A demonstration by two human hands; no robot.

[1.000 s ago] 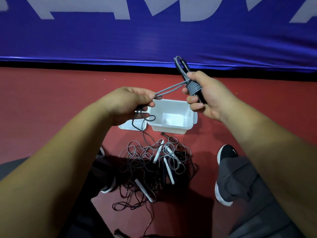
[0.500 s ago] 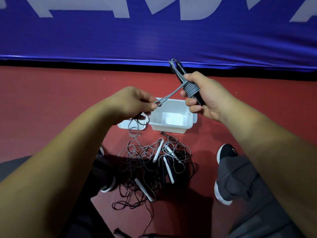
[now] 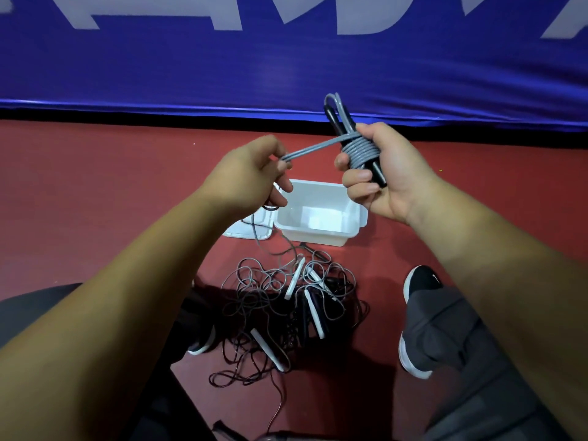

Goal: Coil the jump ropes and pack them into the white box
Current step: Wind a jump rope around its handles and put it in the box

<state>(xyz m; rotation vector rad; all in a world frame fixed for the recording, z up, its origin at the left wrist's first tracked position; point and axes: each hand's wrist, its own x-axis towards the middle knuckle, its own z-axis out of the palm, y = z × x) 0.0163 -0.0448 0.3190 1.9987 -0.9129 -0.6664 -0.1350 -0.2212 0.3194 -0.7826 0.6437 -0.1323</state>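
Grey rope (image 3: 361,151): right hand (image 3: 391,173) fingers (image 3: 358,179) grip wound bundle, left hand (image 3: 245,176) pinches strand; one white box (image 3: 311,235), one tangle (image 3: 280,300).

Grey rope (image 3: 361,151) coiled round black handles above empty white box (image 3: 319,214)

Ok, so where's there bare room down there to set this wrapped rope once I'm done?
The white box looks empty inside. Bare red floor lies left of the lid up to the blue banner, and between the box and the right shoe. Crowded: the tangle of ropes on the near side of the box.
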